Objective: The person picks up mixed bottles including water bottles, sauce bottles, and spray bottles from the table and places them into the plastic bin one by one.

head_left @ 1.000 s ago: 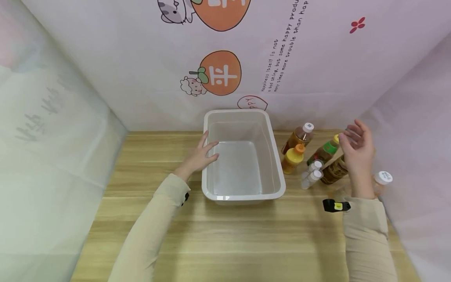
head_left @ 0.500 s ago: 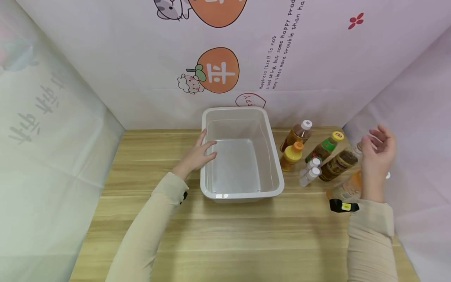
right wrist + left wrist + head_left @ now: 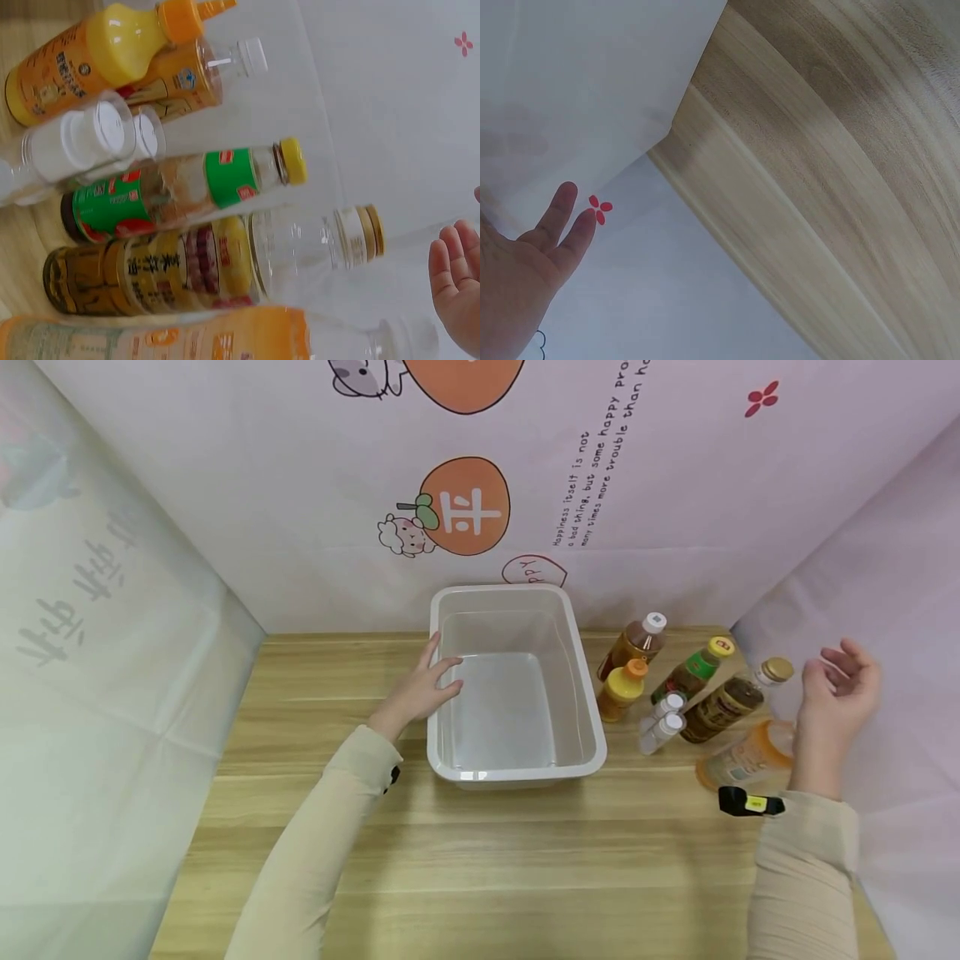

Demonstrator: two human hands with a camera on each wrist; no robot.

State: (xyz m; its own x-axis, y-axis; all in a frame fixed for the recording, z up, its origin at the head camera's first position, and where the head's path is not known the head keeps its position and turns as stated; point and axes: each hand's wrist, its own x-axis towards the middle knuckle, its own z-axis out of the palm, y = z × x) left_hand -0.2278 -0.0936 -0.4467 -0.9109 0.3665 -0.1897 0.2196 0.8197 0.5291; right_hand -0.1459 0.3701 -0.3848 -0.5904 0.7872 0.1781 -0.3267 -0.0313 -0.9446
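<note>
Beige sleeves (image 3: 322, 835) are stretching in over a wood-grain table (image 3: 525, 877), the right one carrying a black wristband (image 3: 750, 802) with a yellow tag. At right, a person's right hand (image 3: 836, 718) is hovering in the air beside the bottles and apart from their caps, its fingers bending loosely and lying close together. The left hand (image 3: 418, 691) is lying over the left rim of a white rectangular plastic basin (image 3: 517, 774), its fingers spreading apart; how firmly they are touching the rim cannot be told. The basin is sitting upright at the middle of the table, near the back. Nearest the right wrist, an orange-labelled bottle (image 3: 738, 762) is standing partly hidden by the hand. Beyond it, two small white-capped bottles (image 3: 660, 735) are standing side by side, with a gold-capped oil bottle (image 3: 723, 708) rising to their right. Farther back, a yellow squeeze bottle (image 3: 622, 692), a green-labelled bottle (image 3: 690, 677) and a white-capped amber bottle (image 3: 636, 645) are forming the rear cluster. Behind everything, a pale backdrop (image 3: 330, 527) is hanging, showing orange fruit prints and lettering
</note>
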